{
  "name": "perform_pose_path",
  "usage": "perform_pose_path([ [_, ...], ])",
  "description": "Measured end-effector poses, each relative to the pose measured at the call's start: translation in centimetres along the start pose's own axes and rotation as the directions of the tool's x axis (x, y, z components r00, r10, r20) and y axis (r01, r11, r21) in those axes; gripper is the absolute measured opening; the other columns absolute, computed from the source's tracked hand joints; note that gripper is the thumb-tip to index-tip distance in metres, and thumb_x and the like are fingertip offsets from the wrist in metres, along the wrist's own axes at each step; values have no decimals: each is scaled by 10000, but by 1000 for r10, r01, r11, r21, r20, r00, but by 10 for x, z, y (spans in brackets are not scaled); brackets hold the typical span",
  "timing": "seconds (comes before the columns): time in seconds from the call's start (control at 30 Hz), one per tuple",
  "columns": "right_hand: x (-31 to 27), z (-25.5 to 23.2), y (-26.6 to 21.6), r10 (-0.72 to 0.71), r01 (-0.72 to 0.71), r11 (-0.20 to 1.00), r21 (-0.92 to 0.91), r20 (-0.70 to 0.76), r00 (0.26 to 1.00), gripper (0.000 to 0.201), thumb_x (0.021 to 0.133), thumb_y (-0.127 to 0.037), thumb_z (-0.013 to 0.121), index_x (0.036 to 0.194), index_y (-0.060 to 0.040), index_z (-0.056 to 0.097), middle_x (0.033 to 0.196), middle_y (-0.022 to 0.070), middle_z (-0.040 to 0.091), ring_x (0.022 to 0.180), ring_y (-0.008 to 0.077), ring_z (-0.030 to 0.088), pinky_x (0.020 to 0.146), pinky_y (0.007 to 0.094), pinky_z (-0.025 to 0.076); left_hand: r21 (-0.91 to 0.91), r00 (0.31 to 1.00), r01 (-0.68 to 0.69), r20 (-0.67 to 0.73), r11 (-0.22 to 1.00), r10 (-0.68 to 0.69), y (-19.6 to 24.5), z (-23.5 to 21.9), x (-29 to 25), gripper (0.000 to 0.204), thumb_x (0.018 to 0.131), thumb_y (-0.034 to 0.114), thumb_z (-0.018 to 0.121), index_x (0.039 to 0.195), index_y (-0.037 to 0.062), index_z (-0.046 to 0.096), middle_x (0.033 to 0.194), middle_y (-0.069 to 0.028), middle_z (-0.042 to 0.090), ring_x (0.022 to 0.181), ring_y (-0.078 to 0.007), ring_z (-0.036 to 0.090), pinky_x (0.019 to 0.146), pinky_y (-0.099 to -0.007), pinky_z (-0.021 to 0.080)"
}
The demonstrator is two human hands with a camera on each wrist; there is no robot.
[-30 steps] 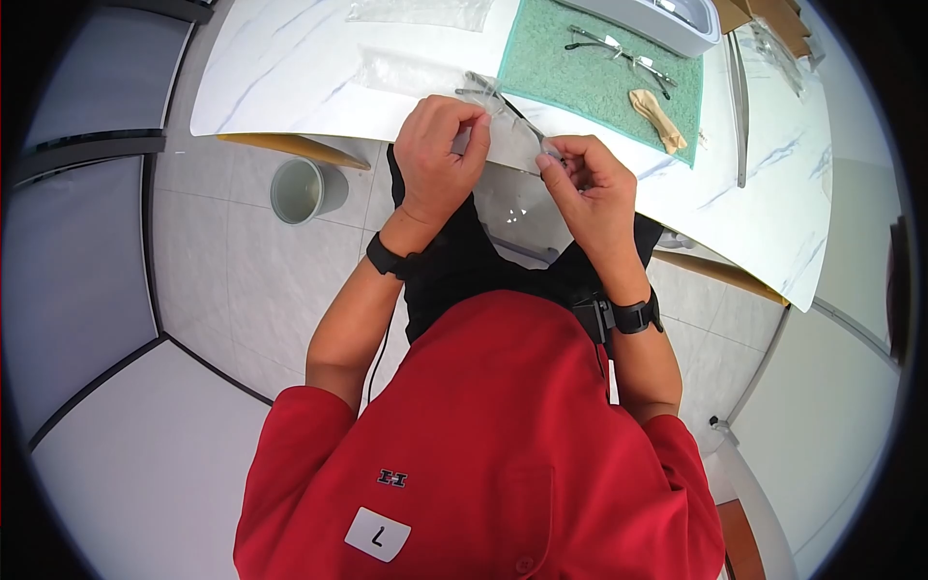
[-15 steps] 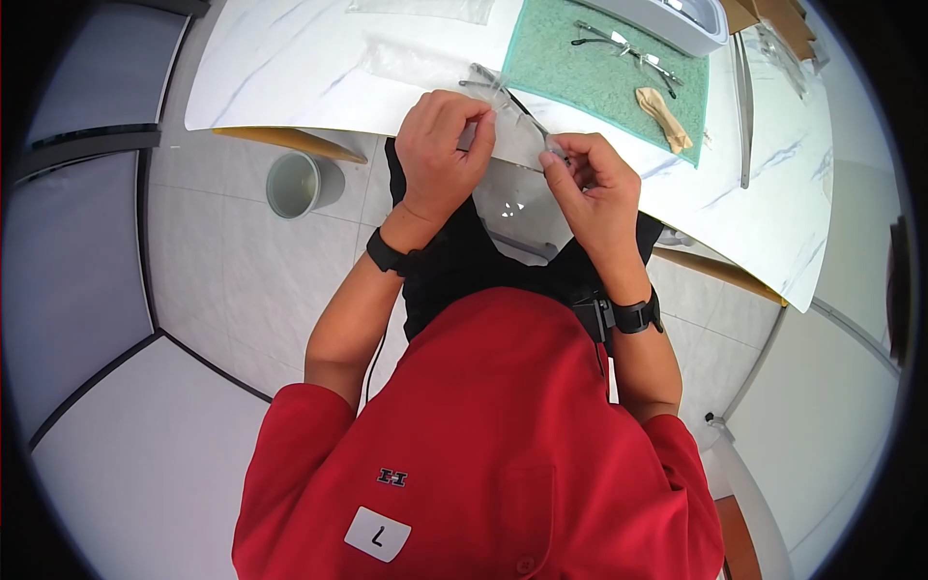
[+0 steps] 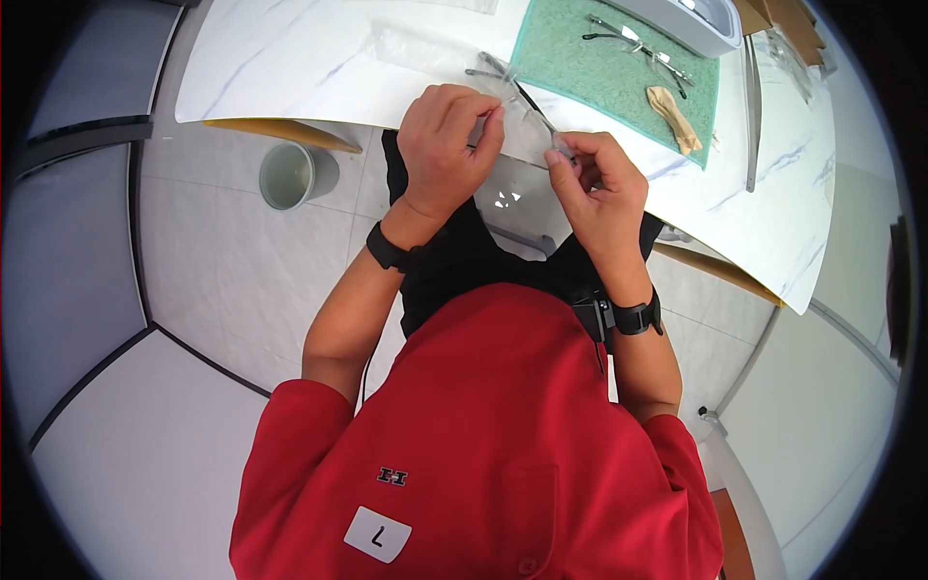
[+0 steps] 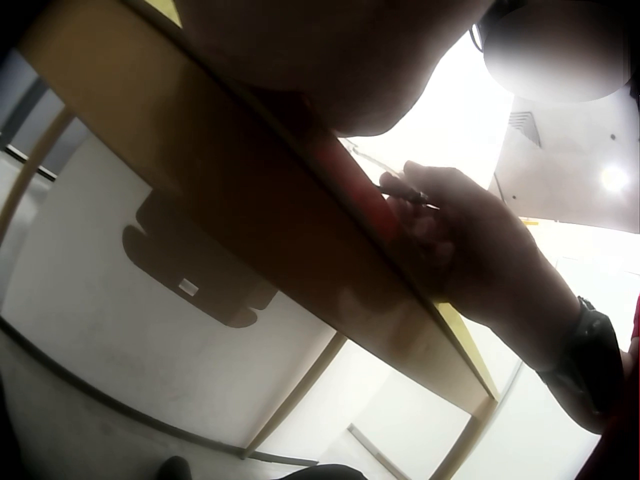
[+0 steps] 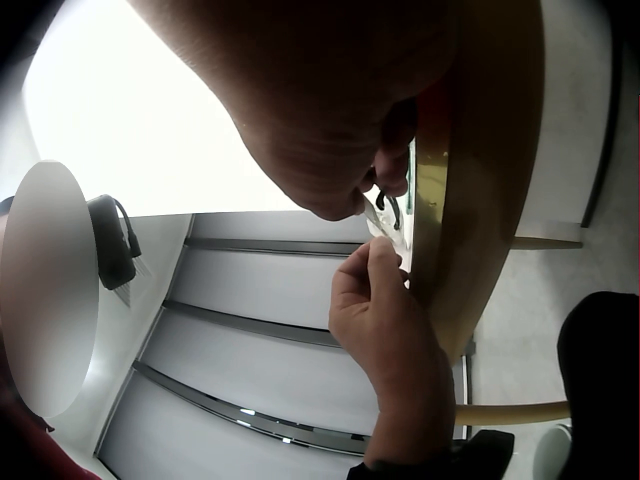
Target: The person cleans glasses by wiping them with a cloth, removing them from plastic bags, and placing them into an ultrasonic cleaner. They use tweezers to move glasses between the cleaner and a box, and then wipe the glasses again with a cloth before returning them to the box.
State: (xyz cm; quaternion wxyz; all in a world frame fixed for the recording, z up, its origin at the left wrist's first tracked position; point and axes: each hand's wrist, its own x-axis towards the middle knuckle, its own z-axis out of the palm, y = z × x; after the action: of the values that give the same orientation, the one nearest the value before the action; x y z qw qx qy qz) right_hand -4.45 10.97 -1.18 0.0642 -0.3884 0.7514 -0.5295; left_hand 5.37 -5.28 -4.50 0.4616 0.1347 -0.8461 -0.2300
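Note:
A pair of eyeglasses [image 3: 534, 108] with dark, thin temples is held up between both hands at the table's front edge. My right hand [image 3: 604, 184] pinches it with thumb and forefinger near one end of the frame. The left hand [image 3: 449, 145] has thumb and forefinger pinched together at the clear lens side. Fingers hide much of the frame. In the right wrist view, the left hand [image 5: 385, 320] pinches near the dark temple tips. In the left wrist view, the right hand [image 4: 470, 240] holds a small dark part of the glasses.
A green cloth [image 3: 570, 87] bears another pair of glasses [image 3: 643, 53] and a beige cloth piece [image 3: 674, 118]. Behind stands a grey-white tray [image 3: 691, 24]. Clear plastic bags [image 3: 416, 50], a metal strip [image 3: 751, 116] and cardboard [image 3: 788, 24] lie on the marble-patterned table. A bin [image 3: 288, 176] stands on the floor.
Both hands keep their grip on the glasses, with only slight shifts. The whole view drifts a little, moving the cloth and tray right and down in the picture.

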Motion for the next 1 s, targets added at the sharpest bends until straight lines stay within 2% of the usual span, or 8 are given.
perform_pose_path([
  [0.53,1,2,-1,-14,14,1000,-17,15,1000,160,813,-53,791,943,-40,698,748,32,627,577,80,556,483,230,407,49,998,-61,-7,997,61,-4,2,-1,164,763,5,747,892,76,673,854,-49,663,736,-239,622,633,-338,482],
  [1.0,1,2,-2,-3,3,1000,-17,18,1000,159,816,-61,791,944,-36,700,750,36,633,569,80,558,478,231,409,54,999,-51,8,997,51,-2,1,0,152,768,11,745,885,74,672,851,-51,659,749,-244,621,642,-340,482],
])
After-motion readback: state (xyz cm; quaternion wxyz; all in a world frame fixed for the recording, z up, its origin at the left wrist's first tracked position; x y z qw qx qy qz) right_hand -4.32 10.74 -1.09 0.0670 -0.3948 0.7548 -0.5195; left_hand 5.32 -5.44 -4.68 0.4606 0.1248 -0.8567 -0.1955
